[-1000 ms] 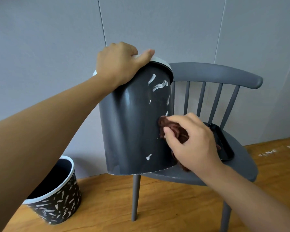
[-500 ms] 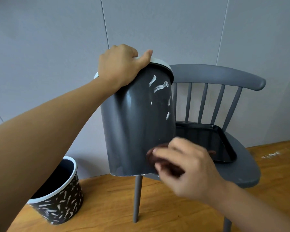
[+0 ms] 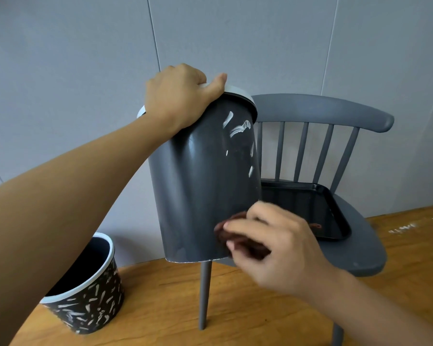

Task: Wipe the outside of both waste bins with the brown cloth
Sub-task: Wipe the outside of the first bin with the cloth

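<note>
glossy smooth dark bin (image 3: pixel 200 196), soft crumpled brown cloth (image 3: pixel 235 236), matt grey painted chair (image 3: pixel 360 250), shiny black tray (image 3: pixel 335 211), grained wood floor (image 3: pixel 260 308).

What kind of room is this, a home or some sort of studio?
Hard to say; probably a plain indoor room staged for recording. It shows bare grey wall panels, a wooden floor, and a grey spindle-back chair holding a black tray.

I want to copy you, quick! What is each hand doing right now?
Left hand: closed over the white rim of the raised bin.
Right hand: closed on the brown cloth, pressing it against that bin's lower side.
</note>
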`<act>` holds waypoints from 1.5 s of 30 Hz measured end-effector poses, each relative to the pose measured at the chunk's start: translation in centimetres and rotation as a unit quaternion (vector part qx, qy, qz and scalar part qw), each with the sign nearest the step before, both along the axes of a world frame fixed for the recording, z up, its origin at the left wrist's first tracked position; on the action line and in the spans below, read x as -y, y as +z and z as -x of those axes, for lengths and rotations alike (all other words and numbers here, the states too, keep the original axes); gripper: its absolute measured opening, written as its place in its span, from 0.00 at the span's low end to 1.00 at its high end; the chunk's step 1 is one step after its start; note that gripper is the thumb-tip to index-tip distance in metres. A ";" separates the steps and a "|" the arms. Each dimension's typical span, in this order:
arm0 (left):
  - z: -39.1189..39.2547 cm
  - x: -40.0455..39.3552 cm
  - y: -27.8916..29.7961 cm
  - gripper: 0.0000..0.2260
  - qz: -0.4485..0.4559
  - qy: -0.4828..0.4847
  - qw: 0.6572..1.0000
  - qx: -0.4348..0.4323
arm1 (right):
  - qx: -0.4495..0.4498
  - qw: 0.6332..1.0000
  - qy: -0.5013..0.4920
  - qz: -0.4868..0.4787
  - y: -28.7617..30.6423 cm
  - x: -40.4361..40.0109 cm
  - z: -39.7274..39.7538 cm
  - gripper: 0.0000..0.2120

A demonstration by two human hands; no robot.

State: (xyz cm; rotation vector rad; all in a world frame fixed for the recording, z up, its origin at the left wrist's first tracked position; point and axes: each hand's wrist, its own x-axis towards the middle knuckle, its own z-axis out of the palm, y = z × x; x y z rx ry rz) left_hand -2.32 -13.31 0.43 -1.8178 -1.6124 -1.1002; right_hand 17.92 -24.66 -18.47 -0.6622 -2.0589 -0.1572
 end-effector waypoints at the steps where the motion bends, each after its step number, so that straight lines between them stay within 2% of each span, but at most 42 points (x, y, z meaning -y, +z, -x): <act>1: 0.0 0.0 0.0 0.27 -0.001 -0.001 1.000 -0.001 | -0.050 0.998 -0.015 0.022 0.5 -0.6 -0.1 0.11; 3: 0.0 0.1 0.1 0.27 -0.002 0.002 1.000 -0.002 | -0.120 0.989 -0.078 0.036 1.2 -1.7 -0.1 0.11; 5: -0.1 0.1 0.1 0.27 -0.003 0.005 1.000 -0.002 | -0.115 0.988 -0.100 0.019 1.2 -1.8 0.1 0.10; 6: -0.1 0.0 0.1 0.27 -0.001 0.006 1.000 -0.001 | -0.085 0.993 -0.077 0.004 1.0 -1.4 0.2 0.10; 9: -0.1 -0.2 0.1 0.27 0.001 0.004 1.000 -0.001 | 0.085 0.996 0.011 -0.038 0.0 0.4 0.2 0.10; 10: -0.2 -0.2 0.1 0.27 0.000 0.003 1.000 -0.001 | 0.105 0.993 0.012 -0.043 0.1 0.4 0.1 0.10; 11: -0.2 -0.2 0.1 0.27 -0.001 0.001 1.000 -0.001 | 0.087 0.996 0.002 -0.036 0.5 0.0 0.1 0.10; 14: -0.2 0.0 0.1 0.27 -0.001 0.000 1.000 0.002 | -0.047 0.996 -0.076 0.010 2.0 -1.4 0.1 0.11; 15: -0.2 0.1 0.1 0.27 -0.001 0.001 1.000 0.004 | -0.056 0.995 -0.086 0.016 2.1 -1.6 0.0 0.11; 20: -0.6 0.0 0.0 0.27 -0.002 0.000 1.000 -0.004 | 0.122 0.992 0.028 0.000 0.9 0.0 -0.4 0.09; 21: -0.6 0.0 0.0 0.27 -0.002 -0.001 1.000 -0.007 | 0.119 0.993 0.023 -0.004 1.0 -0.1 -0.4 0.09; 24: -0.4 0.0 0.0 0.27 -0.005 -0.001 1.000 -0.007 | 0.008 0.999 -0.036 0.005 2.1 -1.0 -0.3 0.11; 25: -0.3 0.0 0.1 0.27 -0.005 -0.003 1.000 -0.004 | 0.000 0.999 -0.046 0.010 2.4 -1.2 -0.4 0.12; 30: -0.1 0.1 0.1 0.27 -0.002 0.000 1.000 0.000 | 0.166 0.980 0.055 0.092 2.9 0.1 -1.6 0.13; 32: -0.3 0.1 0.1 0.27 -0.003 -0.001 1.000 -0.006 | 0.143 0.985 0.040 0.083 2.8 0.3 -1.3 0.13; 35: -0.4 0.0 0.1 0.27 -0.003 0.000 1.000 -0.011 | 0.033 0.998 -0.014 0.059 2.5 -0.2 -0.3 0.13; 36: -0.4 0.0 0.1 0.27 -0.003 0.000 1.000 -0.009 | 0.030 0.998 -0.017 0.055 2.5 -0.2 -0.3 0.14; 39: -0.1 -0.1 0.1 0.27 0.000 0.004 1.000 -0.003 | 0.149 0.983 0.044 0.100 2.7 0.6 -1.0 0.13; 41: -0.1 0.0 0.1 0.27 -0.001 0.006 1.000 -0.002 | 0.183 0.977 0.055 0.096 2.7 0.9 -1.3 0.13; 42: -0.1 0.0 0.1 0.27 -0.001 0.005 1.000 -0.002 | 0.161 0.982 0.044 0.087 2.7 0.8 -1.1 0.13; 45: -0.2 0.2 0.1 0.27 -0.002 0.005 1.000 -0.004 | 0.015 0.998 -0.023 0.061 2.7 -0.4 -0.4 0.14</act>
